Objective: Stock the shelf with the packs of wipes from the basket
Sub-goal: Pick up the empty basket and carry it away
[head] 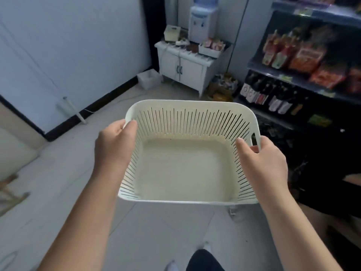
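Closest to my view is a dark trouser leg (203, 260), cut off by the bottom edge, and both bare forearms run up from there to the basket (187, 103). It is a white plastic basket with slotted walls, held in the air above the pale tiled floor (58, 192) and tipped slightly towards me. Its flat bottom shows bare from wall to wall.

At the basket's far left corner my left hand (114, 141) grips the rim, thumb hooked inside. My right hand (261, 159) grips the right rim at the handle slot, thumb lying on the inner wall and fingers (254, 148) curled round the handle.

Right of the basket stands the dark shelf (293, 79). Red packets (304, 55) lie on an upper level and dark bottles (261, 90) stand on the level below. The level just beside the basket's right wall is too dark to read, so I cannot tell whether any packs of wipes sit there.

Beyond the basket's far rim a white cabinet (187, 69) carries a water dispenser (203, 20) and a white tray of packets (212, 48), all blurred. A small white box (149, 78) sits on the floor just left of the cabinet. Left of the basket the floor lies open as far as the wall's dark skirting. Something small pokes out from under the near rim, and I cannot make out what it is.
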Available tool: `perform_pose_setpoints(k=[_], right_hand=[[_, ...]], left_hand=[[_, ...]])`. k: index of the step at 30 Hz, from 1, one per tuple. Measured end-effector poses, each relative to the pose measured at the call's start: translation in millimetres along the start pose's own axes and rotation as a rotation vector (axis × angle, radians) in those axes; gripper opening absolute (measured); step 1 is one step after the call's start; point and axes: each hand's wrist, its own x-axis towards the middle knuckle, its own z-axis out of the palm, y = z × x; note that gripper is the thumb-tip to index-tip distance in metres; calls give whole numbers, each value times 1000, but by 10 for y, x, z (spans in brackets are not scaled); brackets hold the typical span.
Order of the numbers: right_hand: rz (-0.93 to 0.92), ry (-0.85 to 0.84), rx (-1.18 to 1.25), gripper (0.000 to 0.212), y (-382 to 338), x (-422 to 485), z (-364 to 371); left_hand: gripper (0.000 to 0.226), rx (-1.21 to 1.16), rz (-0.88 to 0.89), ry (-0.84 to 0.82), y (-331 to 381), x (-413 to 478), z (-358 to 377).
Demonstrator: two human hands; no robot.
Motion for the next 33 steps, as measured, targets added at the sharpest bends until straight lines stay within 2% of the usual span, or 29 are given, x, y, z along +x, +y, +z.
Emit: perform_pose_setpoints(k=[3, 8, 12, 17, 19, 23, 27, 33], right_hand=[[-70, -105, 6, 46, -422, 401, 502], [-231, -259, 14, 50, -1205, 1048, 1378], [-370, -364, 24, 45, -1912, 1342, 2068], [-486, -501, 24, 41, -2838, 1444, 3098], [-512, -521, 29, 40, -3092, 1428, 3416], [-549, -576, 43, 36, -3773, 1340, 4286], [-569, -605, 58, 36, -4465, 1359, 5066], [-583, -705, 54, 38, -5381, 1577, 6304]], left_hand=[[36, -39, -89, 119, -167, 451, -134], [41, -147, -224, 333, -462, 1204, -359], [28, -157, -302, 489, -645, 1670, -657], [48, -185, -382, 662, -947, 2379, -1227], [53, -187, -410, 689, -1086, 2625, -1393], [37, -180, -422, 719, -1459, 3354, -1918], [69, -205, -456, 754, -1689, 4176, -2447], [64, -233, -455, 769, -2124, 5479, -2923]])
